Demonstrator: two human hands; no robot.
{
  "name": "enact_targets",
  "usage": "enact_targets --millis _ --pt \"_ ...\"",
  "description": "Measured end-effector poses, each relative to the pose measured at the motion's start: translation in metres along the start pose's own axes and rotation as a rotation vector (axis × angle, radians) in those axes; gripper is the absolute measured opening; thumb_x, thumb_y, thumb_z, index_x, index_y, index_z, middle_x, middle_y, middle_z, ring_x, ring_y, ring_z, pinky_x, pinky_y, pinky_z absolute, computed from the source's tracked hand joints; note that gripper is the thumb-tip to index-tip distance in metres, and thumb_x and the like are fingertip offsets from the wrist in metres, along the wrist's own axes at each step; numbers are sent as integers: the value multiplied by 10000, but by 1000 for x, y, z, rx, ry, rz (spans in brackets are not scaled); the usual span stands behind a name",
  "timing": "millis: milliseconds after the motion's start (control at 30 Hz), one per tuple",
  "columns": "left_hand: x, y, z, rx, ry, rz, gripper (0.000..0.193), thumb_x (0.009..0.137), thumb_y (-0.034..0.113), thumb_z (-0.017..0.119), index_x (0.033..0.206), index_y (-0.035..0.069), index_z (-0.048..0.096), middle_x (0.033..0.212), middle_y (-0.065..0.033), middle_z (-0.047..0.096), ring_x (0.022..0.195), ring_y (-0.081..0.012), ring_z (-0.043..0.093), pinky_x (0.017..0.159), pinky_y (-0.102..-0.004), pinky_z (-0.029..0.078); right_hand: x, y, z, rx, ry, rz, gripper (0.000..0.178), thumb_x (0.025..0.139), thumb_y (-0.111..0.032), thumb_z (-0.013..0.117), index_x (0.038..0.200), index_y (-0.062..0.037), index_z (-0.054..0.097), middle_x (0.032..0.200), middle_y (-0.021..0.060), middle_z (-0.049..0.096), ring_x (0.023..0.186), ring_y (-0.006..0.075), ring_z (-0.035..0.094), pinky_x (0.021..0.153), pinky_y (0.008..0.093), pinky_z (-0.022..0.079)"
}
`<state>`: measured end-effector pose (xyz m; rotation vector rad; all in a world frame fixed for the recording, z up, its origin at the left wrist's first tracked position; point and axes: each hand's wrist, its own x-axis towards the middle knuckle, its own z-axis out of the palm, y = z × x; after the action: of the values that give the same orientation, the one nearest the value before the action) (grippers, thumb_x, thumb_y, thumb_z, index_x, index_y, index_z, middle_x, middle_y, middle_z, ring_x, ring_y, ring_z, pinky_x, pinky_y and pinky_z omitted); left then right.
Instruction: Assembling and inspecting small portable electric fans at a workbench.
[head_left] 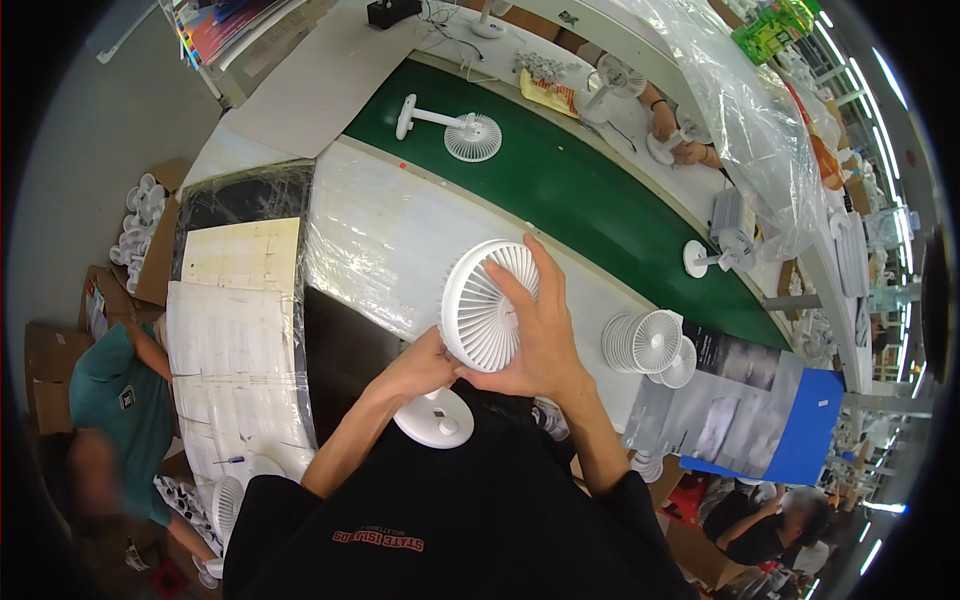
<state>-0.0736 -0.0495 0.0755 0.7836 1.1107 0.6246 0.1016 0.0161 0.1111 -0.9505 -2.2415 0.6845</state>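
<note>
White desk fan [472, 330], one: between the fingers of both hands. Right hand [540, 335]: fingers spread, clasping grille [488, 312] front and right rim. Left hand [422, 362]: at lower rim; fingertips hidden, grip cannot be told. Round base [422, 418]: below left fingers. Stacked fan grilles [655, 342]: right of right fingers.

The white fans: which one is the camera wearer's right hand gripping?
The central fan, above the black shirt: the right hand grips its round head. The far fan, lying on the green belt, is untouched.
</note>
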Motion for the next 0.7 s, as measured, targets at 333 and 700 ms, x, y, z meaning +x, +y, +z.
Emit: enact_targets --millis 333,700 --pt "-22 70 -9 485 326 834 899 677 297 841 1404 38 380 1179 -184 568 1028 -325 579 914 -403 455 -7 7 -27 419 64 -31 1133 375 -304 874 1403 -117 438 1495 207 301 1326 418 375 1068 487 343" --pt "-20 120 45 520 218 572 1046 547 368 889 1395 -10 407 1190 -231 609 1005 -353 632 895 -407 491 -18 -11 -24 1157 227 350 1404 306 -505 887 1479 -86 240 1485 186 335 1305 386 423 1079 503 377"
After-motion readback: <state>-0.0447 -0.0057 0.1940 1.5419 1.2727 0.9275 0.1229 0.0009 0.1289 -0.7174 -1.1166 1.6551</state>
